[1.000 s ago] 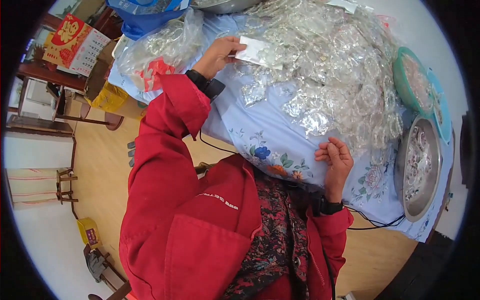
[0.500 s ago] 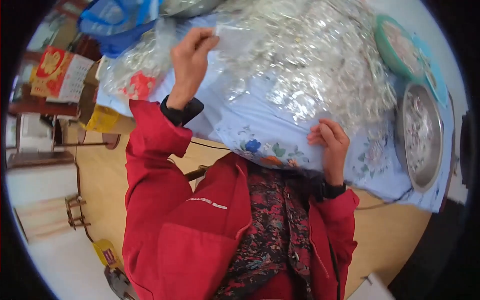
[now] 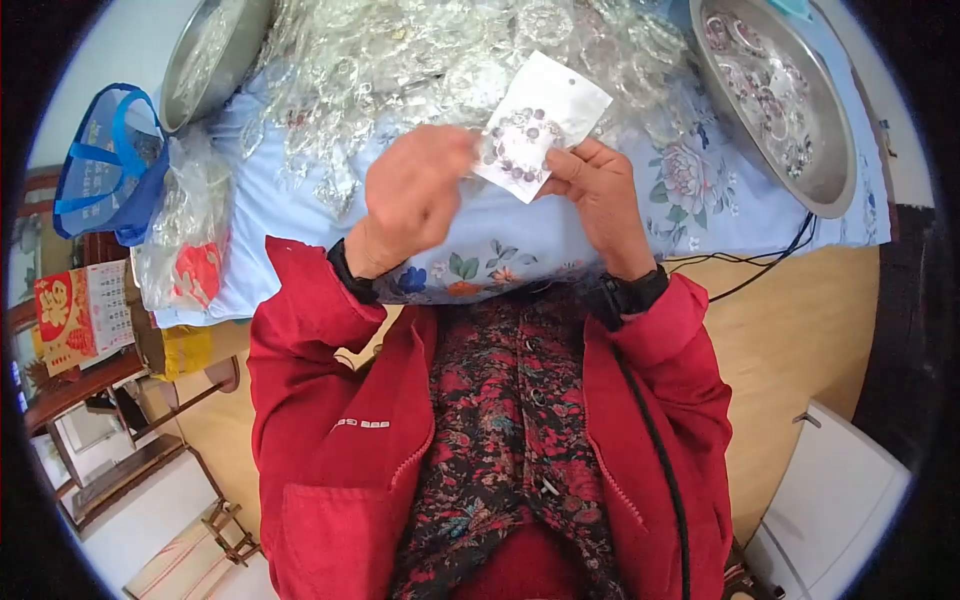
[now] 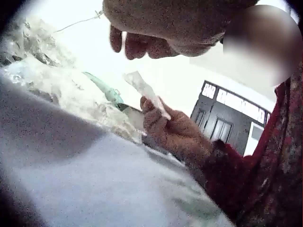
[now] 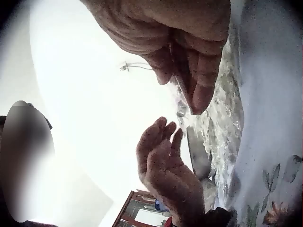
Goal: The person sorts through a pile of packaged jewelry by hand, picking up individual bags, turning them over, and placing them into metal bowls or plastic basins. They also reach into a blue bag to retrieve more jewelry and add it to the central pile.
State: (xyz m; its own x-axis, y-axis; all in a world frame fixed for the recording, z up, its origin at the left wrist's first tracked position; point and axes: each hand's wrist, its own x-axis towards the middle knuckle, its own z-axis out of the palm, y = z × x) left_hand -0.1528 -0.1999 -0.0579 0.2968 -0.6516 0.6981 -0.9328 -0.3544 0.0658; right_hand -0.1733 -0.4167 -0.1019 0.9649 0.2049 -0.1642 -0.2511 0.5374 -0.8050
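Observation:
A small white-backed clear packet with a strand of purplish beads inside is pinched between the thumb and fingers of my right hand, above the table's front. A small hole shows near its top corner. My left hand, blurred in the head view, is at the packet's left edge. In the right wrist view the left hand appears with loosely bent fingers and nothing in them, a short way from the packet. Behind both hands lies a large heap of clear packets.
A metal bowl of beaded pieces stands at the right, another metal bowl at the back left. A blue bag and a clear plastic bag sit on the left. Black cables hang off the flowered tablecloth.
My left hand has come back from the heap's left side towards the middle and released the packet. The packet is now in my right hand, beads facing up. The head view has shifted.

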